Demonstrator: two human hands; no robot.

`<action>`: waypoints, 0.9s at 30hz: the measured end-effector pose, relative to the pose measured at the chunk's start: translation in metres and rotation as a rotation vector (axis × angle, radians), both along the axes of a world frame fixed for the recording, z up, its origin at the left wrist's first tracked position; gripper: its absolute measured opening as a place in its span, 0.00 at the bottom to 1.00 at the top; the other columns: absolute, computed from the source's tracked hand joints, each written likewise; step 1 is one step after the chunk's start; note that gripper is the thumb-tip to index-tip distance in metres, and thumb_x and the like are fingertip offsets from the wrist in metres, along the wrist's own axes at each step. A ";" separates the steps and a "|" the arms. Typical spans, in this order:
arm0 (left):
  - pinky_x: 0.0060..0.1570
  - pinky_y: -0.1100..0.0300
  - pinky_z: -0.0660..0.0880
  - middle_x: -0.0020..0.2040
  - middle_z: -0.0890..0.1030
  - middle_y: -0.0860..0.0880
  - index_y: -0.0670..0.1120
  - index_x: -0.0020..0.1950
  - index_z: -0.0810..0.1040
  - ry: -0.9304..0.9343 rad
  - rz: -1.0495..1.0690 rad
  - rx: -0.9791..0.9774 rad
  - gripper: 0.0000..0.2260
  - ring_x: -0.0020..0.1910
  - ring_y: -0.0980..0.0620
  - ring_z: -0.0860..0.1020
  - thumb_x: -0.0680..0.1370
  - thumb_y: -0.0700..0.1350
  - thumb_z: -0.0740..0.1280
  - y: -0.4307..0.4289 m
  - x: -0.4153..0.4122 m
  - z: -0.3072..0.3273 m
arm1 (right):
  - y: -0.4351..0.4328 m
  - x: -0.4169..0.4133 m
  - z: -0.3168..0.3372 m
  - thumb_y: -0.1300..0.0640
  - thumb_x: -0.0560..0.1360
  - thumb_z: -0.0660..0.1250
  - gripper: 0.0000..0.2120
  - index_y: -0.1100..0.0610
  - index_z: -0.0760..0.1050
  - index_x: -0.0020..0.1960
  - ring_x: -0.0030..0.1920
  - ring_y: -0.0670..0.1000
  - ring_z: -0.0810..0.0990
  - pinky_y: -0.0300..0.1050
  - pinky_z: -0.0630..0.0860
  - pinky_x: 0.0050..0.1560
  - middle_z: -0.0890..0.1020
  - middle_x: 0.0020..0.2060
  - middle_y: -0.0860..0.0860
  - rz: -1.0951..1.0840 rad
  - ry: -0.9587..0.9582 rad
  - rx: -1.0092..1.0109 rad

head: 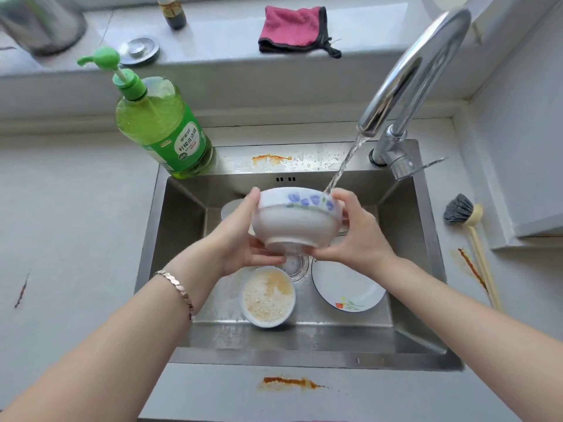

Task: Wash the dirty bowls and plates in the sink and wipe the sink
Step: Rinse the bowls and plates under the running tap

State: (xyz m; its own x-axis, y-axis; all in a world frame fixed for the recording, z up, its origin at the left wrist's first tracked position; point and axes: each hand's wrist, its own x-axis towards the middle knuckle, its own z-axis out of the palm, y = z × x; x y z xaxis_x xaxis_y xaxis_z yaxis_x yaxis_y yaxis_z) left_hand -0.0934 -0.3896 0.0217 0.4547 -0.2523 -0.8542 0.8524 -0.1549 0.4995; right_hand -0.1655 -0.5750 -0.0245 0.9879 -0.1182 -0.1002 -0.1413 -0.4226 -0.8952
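Here we hold the white bowl (292, 222) with blue flowers above the sink (408, 300), tilted so that its foot faces us. It sits between our two hands: the left hand (239, 248) grips its left side, thumb on the rim and fingers (265, 259) curled beneath the foot; the right hand (358, 237) grips its right side likewise. A stream of water (344, 166) from the tap (420, 71) meets the far rim by the right thumb. Below, on the sink floor, lie a soiled bowl (268, 296) and a plate (347, 289).
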 end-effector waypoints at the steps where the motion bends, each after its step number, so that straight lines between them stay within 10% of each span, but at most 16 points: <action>1: 0.36 0.50 0.81 0.58 0.79 0.38 0.49 0.65 0.72 0.010 0.033 -0.017 0.25 0.49 0.41 0.82 0.77 0.64 0.55 0.000 0.003 0.001 | 0.003 0.001 0.000 0.53 0.55 0.81 0.38 0.47 0.63 0.58 0.48 0.50 0.76 0.42 0.74 0.51 0.78 0.51 0.51 0.043 -0.087 -0.061; 5: 0.38 0.45 0.80 0.62 0.74 0.38 0.46 0.65 0.71 -0.068 0.117 -0.074 0.17 0.49 0.39 0.77 0.76 0.45 0.57 -0.001 -0.004 0.001 | 0.002 -0.011 -0.010 0.47 0.58 0.76 0.37 0.49 0.62 0.62 0.61 0.46 0.69 0.32 0.65 0.61 0.71 0.60 0.51 0.160 -0.268 -0.089; 8: 0.42 0.47 0.78 0.59 0.71 0.48 0.59 0.61 0.68 -0.320 0.058 -0.039 0.24 0.49 0.43 0.76 0.67 0.42 0.60 -0.006 -0.019 -0.001 | 0.000 -0.025 -0.002 0.37 0.56 0.75 0.46 0.41 0.56 0.68 0.64 0.37 0.69 0.28 0.67 0.60 0.64 0.68 0.40 0.015 0.115 0.374; 11: 0.38 0.57 0.78 0.51 0.75 0.59 0.64 0.62 0.67 -0.519 -0.035 -0.082 0.32 0.43 0.57 0.78 0.61 0.40 0.58 -0.011 -0.029 -0.004 | -0.006 -0.029 -0.005 0.32 0.62 0.65 0.41 0.51 0.65 0.69 0.53 0.46 0.81 0.42 0.79 0.48 0.74 0.66 0.51 -0.178 0.471 0.994; 14: 0.47 0.66 0.76 0.51 0.79 0.63 0.63 0.62 0.69 -0.616 -0.110 -0.152 0.32 0.48 0.63 0.78 0.62 0.37 0.59 -0.011 -0.029 -0.007 | -0.011 -0.036 -0.007 0.39 0.54 0.78 0.41 0.49 0.71 0.64 0.53 0.52 0.81 0.50 0.79 0.47 0.80 0.58 0.50 -0.154 0.488 1.139; 22: 0.52 0.58 0.74 0.57 0.77 0.50 0.52 0.64 0.71 -0.517 -0.195 0.196 0.12 0.55 0.53 0.76 0.81 0.44 0.58 0.018 -0.030 -0.027 | -0.014 -0.024 0.009 0.59 0.72 0.68 0.24 0.46 0.71 0.66 0.40 0.44 0.82 0.46 0.81 0.37 0.83 0.42 0.47 -0.360 0.345 0.552; 27: 0.57 0.52 0.73 0.53 0.78 0.48 0.48 0.59 0.75 -0.362 -0.383 0.441 0.10 0.54 0.50 0.76 0.78 0.43 0.61 0.063 -0.055 -0.055 | 0.014 -0.005 -0.004 0.45 0.62 0.68 0.32 0.38 0.68 0.65 0.51 0.48 0.76 0.50 0.74 0.58 0.74 0.57 0.50 -0.356 0.467 -0.025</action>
State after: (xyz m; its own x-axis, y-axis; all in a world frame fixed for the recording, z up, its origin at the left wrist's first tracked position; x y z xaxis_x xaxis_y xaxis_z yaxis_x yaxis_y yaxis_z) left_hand -0.1482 -0.3266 -0.0333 0.6787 -0.1160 -0.7252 0.4884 -0.6662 0.5636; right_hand -0.1700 -0.5612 -0.0290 0.7388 -0.4428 -0.5081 -0.6555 -0.2966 -0.6946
